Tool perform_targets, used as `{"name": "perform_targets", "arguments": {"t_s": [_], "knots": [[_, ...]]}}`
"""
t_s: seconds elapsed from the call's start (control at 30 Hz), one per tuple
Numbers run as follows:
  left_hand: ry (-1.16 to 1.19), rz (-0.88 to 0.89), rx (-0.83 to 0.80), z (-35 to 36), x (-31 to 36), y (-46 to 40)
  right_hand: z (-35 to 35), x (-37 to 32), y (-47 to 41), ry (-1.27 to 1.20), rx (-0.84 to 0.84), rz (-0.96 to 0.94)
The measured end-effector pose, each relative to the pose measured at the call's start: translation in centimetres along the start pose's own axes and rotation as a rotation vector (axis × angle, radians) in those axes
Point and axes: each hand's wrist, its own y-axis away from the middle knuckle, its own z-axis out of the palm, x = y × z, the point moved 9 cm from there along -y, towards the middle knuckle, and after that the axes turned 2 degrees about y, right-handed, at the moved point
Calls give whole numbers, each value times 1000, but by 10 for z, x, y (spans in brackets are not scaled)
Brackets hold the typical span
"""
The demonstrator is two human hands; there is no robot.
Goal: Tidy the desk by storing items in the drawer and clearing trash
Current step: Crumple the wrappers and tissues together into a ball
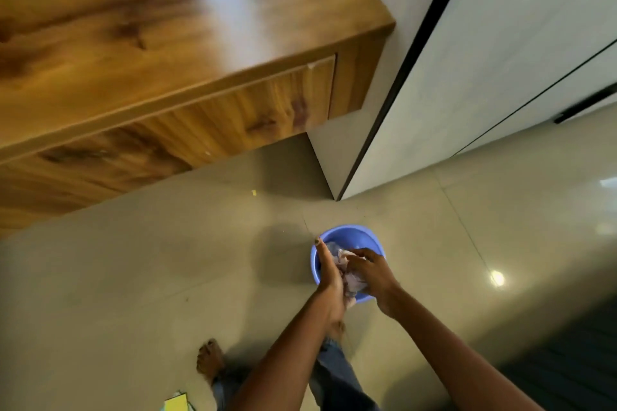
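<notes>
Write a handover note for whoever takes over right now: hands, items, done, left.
Left hand: flat, fingers straight, pressing the crumpled paper.
Right hand: fingers curled on the same paper.
Paper is over and partly inside the blue bin on the floor.
Desk top in view looks cleared; drawer closed.
Left: drop the paper, check the small yellow scrap on the floor.

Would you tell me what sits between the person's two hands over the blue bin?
In the head view, crumpled paper trash lies between the left hand and right hand, above the blue bin.
</notes>
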Motion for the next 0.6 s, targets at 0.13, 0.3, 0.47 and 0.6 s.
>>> {"name": "perform_targets", "arguments": {"t_s": [0.13, 0.3, 0.47, 0.6], "knots": [[-85, -48, 45, -6, -15, -61, -11, 33, -38, -98, 13, 173], [-107, -26, 68, -7, -11, -68, -23, 58, -68, -193, 19, 194], [-178, -10, 48, -18, -15, -77, -31, 82, -79, -185, 131, 254], [-184, 43, 128, -32, -7, -79, -30, 79, -80, -78, 172, 199]]}}
